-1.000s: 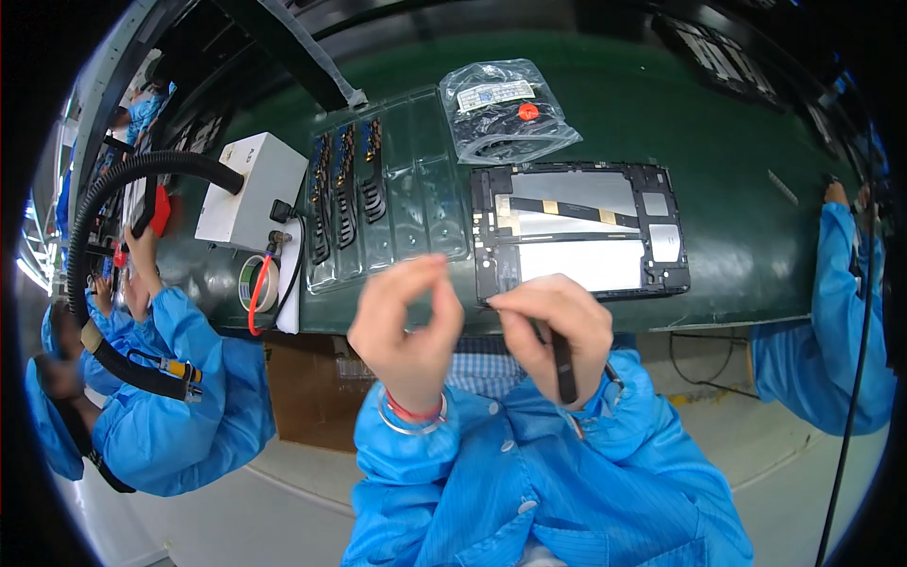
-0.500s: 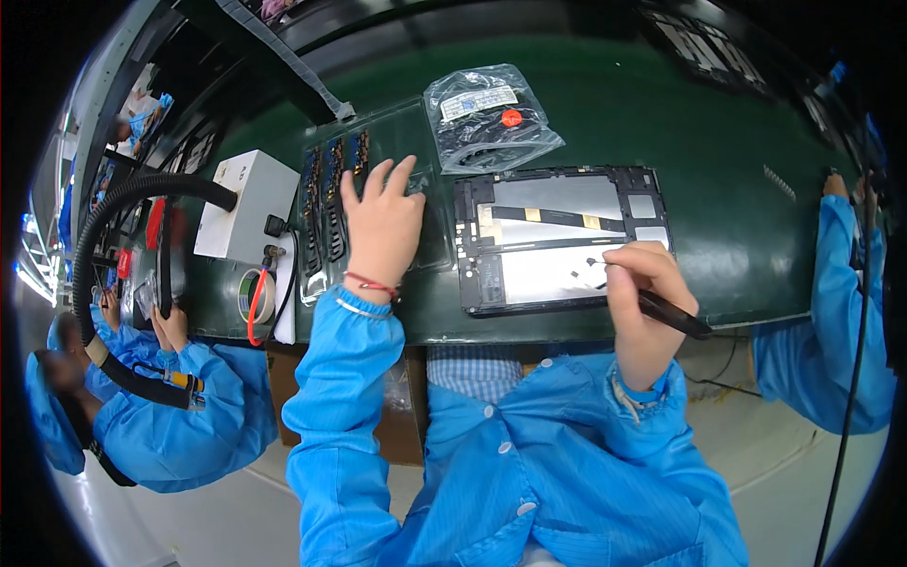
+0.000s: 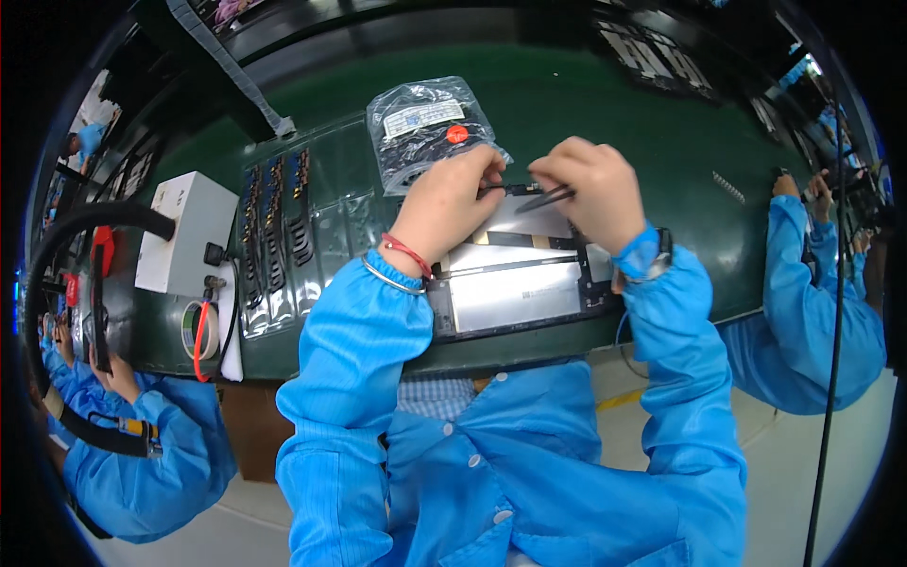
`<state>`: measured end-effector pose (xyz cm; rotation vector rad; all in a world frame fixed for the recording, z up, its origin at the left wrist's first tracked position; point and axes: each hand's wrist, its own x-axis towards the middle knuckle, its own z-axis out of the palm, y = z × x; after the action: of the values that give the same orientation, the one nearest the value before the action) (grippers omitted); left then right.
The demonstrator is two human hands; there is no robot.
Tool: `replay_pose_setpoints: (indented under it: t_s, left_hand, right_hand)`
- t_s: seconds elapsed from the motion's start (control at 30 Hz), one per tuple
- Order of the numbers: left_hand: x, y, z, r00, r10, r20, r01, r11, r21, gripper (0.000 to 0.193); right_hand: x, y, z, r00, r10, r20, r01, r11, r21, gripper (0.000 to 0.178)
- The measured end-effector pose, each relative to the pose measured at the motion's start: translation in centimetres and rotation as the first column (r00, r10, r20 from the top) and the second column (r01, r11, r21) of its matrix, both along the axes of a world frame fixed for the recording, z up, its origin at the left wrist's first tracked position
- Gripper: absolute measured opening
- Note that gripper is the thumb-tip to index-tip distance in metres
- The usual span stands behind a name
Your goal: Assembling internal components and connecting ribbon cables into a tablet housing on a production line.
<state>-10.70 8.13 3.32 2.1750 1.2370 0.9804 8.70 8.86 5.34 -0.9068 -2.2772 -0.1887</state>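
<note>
An opened tablet (image 3: 518, 295) with silver plates and a black frame lies flat on the green bench. Over its far left edge, my left hand (image 3: 446, 206) is closed, thumb and fingertips pinching a small dark piece I cannot make out. Facing it from the right, my right hand (image 3: 597, 194) grips black tweezers (image 3: 546, 199), their points angled left over the tablet's upper part. Both hands hide much of the tablet's far edge. Left of it, a clear plastic tray (image 3: 331, 236) holds dark narrow circuit boards (image 3: 275, 222).
A clear bag (image 3: 420, 118) with a white label and a red dot lies behind my left hand. On the left stand a white box (image 3: 187, 231) with a black hose (image 3: 71, 231) and a tape roll (image 3: 200, 326). Co-workers in blue sit at both sides.
My left hand has left the tray and come over to the tablet's far edge, now pinching. My right hand has risen there with the tweezers, turned leftward. The view has shifted.
</note>
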Motion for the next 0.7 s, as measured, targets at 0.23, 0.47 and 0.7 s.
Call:
replay_pose_setpoints:
  t_s: [0.23,0.47,0.7]
  left_hand:
    - [0.5,-0.3,-0.8,1.000,0.000,0.016,0.000,1.000,-0.012,0.041]
    - [0.4,-0.1,-1.3,0.999,-0.004,0.039,0.003,1.000,0.025,0.044]
    - [0.5,0.0,-1.1,0.999,-0.032,0.038,0.031,0.999,0.033,0.051]
  right_hand:
    - [-0.5,0.4,-2.2,0.983,0.057,0.177,-0.063,0.998,0.029,0.015]
    - [-0.8,0.1,-2.4,0.984,0.016,0.178,0.001,0.996,-0.091,0.017]
    - [-1.0,-0.1,-2.1,0.984,0.026,0.176,-0.019,0.999,-0.042,0.008]
